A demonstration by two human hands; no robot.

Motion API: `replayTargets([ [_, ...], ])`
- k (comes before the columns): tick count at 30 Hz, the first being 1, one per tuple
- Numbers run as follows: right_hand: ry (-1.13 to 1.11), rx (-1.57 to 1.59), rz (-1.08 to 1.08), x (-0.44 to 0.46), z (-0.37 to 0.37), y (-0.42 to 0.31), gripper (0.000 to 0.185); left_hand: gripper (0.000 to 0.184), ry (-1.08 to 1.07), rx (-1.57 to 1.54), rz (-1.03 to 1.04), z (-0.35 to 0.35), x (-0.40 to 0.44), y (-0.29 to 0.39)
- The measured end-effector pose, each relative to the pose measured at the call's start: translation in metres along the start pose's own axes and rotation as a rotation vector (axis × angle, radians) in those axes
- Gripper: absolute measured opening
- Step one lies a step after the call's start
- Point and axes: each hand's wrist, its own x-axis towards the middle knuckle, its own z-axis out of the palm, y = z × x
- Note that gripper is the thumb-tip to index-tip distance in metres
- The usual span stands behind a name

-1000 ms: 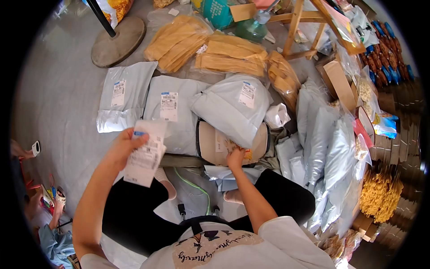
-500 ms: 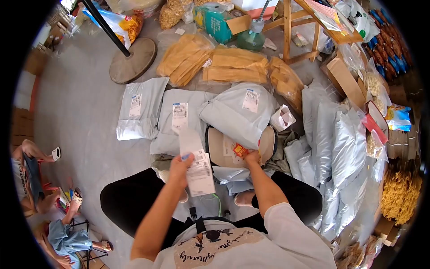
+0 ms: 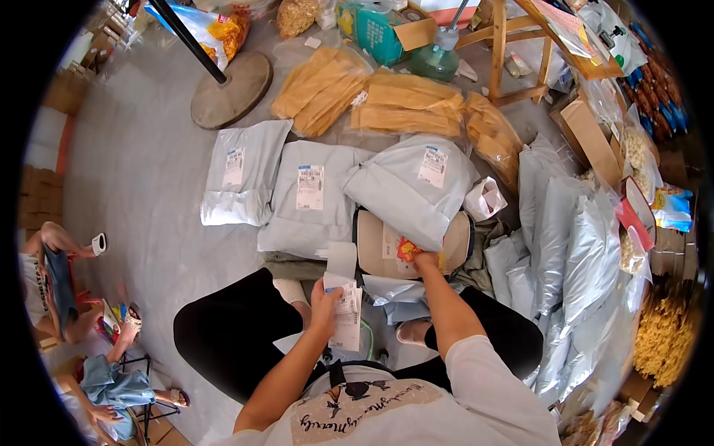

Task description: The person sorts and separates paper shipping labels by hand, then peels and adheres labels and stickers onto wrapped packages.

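My left hand [image 3: 324, 303] is closed on a stack of white printed labels [image 3: 346, 316], held above my lap. My right hand [image 3: 427, 262] reaches to a red and yellow packet [image 3: 407, 249] on the beige padded surface [image 3: 372, 241]; its fingertips are partly hidden against it. A grey parcel [image 3: 411, 182] with a label lies over the back of that surface. Two more labelled grey parcels, one in the middle [image 3: 312, 195] and one further left [image 3: 242, 175], lie beside it.
Filled grey bags [image 3: 587, 245] are piled on the right. Behind the parcels lie bags of yellow-brown sheets [image 3: 405, 102], a green bottle [image 3: 435, 61] and a wooden stand [image 3: 498, 52]. A round pole base [image 3: 232, 91] stands back left. Two seated people [image 3: 111, 383] are partly visible at the left.
My left hand has moved the labels down toward my lap and to the right. The view has swung. My right hand stays at the red and yellow packet.
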Motion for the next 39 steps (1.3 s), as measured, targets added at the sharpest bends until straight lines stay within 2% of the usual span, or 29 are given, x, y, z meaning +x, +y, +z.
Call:
replayTargets([
  [1, 0.003, -0.006, 0.000, -0.012, -0.010, -0.008, 0.048, 0.049, 0.026, -0.012, 0.058, 0.005, -0.004, 0.004],
  [3, -0.142, 0.344, 0.252, -0.049, -0.040, -0.036, 0.046, 0.055, 0.077, 0.051, 0.075, 0.015, -0.014, 0.012],
  [4, -0.139, 0.339, 0.246, -0.035, -0.031, -0.022, 0.046, 0.060, 0.130, 0.122, 0.093, 0.018, -0.018, 0.015],
  [5, -0.005, 0.214, 0.032, -0.024, -0.022, -0.007, 0.030, 0.060, 0.129, 0.114, 0.095, 0.016, -0.017, 0.016],
  [6, 0.129, 0.084, -0.181, -0.015, -0.016, 0.007, 0.015, 0.059, 0.098, 0.270, 0.205, 0.014, -0.016, 0.015],
  [7, 0.135, 0.079, -0.190, -0.032, -0.029, -0.004, 0.015, 0.058, 0.065, 0.423, 0.319, 0.012, -0.014, 0.015],
  [8, 0.136, -0.053, -0.293, -0.064, -0.050, -0.024, 0.017, 0.058, 0.062, 0.410, 0.323, 0.010, -0.013, 0.014],
  [9, 0.141, -0.184, -0.395, -0.095, -0.070, -0.045, 0.019, 0.049, -0.019, 0.425, 0.383, 0.008, -0.011, 0.015],
  [10, 0.154, -0.188, -0.406, -0.113, -0.078, -0.058, 0.019, 0.041, -0.101, 0.440, 0.445, 0.009, -0.011, 0.016],
  [11, -0.052, 0.173, -0.280, -0.129, -0.084, -0.068, 0.019, 0.041, -0.105, 0.427, 0.457, 0.010, -0.013, 0.020],
  [12, -0.265, 0.529, -0.147, -0.143, -0.093, -0.077, 0.019, 0.032, -0.170, 0.407, 0.361, 0.010, -0.017, 0.025],
  [13, -0.266, 0.529, -0.164, -0.157, -0.104, -0.087, 0.019, 0.024, -0.231, 0.388, 0.268, 0.010, -0.021, 0.031],
  [15, -0.765, 0.466, -0.047, -0.191, -0.120, -0.109, 0.017, 0.018, -0.226, 0.414, 0.281, 0.012, -0.030, 0.044],
  [16, -0.781, 0.456, -0.063, -0.215, -0.129, -0.119, 0.017, 0.017, -0.268, 0.385, 0.251, 0.012, -0.035, 0.049],
  [18, -0.726, 0.460, -0.492, -0.260, -0.148, -0.138, 0.014, 0.015, -0.312, 0.366, 0.265, 0.011, -0.039, 0.054],
  [19, -0.738, 0.456, -0.506, -0.272, -0.152, -0.140, 0.014, 0.015, -0.299, 0.362, 0.278, 0.012, -0.045, 0.059],
  [22, -0.713, 0.463, -0.796, -0.305, -0.171, -0.143, 0.019, 0.017, -0.318, 0.401, 0.383, 0.012, -0.060, 0.071],
  [23, -0.716, 0.462, -0.797, -0.304, -0.169, -0.141, 0.019, 0.017, -0.314, 0.400, 0.385, 0.010, -0.063, 0.075],
  [25, -0.478, 0.349, -0.971, -0.301, -0.168, -0.135, 0.018, 0.019, -0.377, 0.324, 0.376, 0.006, -0.069, 0.078],
  [28, -0.382, 0.167, -1.055, -0.302, -0.173, -0.134, 0.020, 0.018, -0.408, 0.308, 0.354, 0.004, -0.082, 0.080],
  [32, -0.344, 0.111, -1.087, -0.317, -0.177, -0.142, 0.021, 0.015, -0.396, 0.378, 0.376, -0.001, -0.089, 0.079],
  [34, -0.333, 0.040, -1.094, -0.325, -0.181, -0.146, 0.022, 0.012, -0.402, 0.364, 0.457, -0.002, -0.090, 0.078],
  [38, -0.320, 0.003, -1.050, -0.332, -0.181, -0.150, 0.023, 0.010, -0.398, 0.352, 0.429, -0.004, -0.094, 0.079],
  [39, -0.252, 0.005, -1.084, -0.331, -0.178, -0.149, 0.021, 0.010, -0.387, 0.351, 0.421, -0.005, -0.093, 0.077],
])
